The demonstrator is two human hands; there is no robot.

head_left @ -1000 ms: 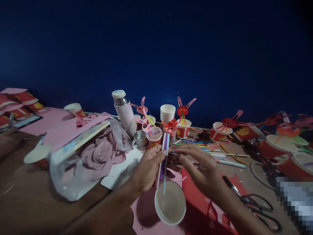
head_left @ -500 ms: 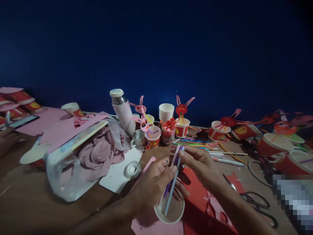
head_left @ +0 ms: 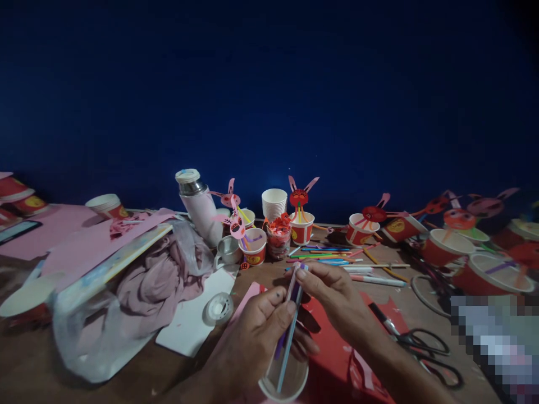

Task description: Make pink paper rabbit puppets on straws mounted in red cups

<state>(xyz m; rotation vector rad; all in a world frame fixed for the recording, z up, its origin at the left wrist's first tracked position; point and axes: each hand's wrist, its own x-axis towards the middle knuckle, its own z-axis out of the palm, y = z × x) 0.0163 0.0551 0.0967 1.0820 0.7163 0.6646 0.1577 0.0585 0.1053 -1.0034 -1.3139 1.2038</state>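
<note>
My left hand (head_left: pixel 261 331) is closed around thin purple and pale-blue sticks (head_left: pixel 287 350), thumb pressed on their middle. The sticks slant down into a white-lined paper cup (head_left: pixel 304 386); whether they are fixed to it I cannot tell. At their upper ends, my right hand (head_left: pixel 337 294) pinches them between thumb and fingers. Its lower fingers are partly behind the sticks. Under my hands lie a red sheet (head_left: pixel 326 359) and a pink sheet (head_left: pixel 252 290). A roll of clear tape (head_left: pixel 218 308) rests to the left on a white card (head_left: pixel 179 334).
Black-handled scissors (head_left: pixel 425 342) and a black marker (head_left: pixel 381 317) lie right. Behind are coloured sticks (head_left: pixel 324 252), a tub of red scraps (head_left: pixel 278 238), stacked cups (head_left: pixel 274 202) and a flask (head_left: pixel 200 207). A plastic bag (head_left: pixel 101 336) with cloth sits left. Cups with paper rabbit heads (head_left: pixel 298 197) stand around.
The view has shifted, so the table's things sit lower and further left. Both hands keep hold of the sticks at nearly the same places.
</note>
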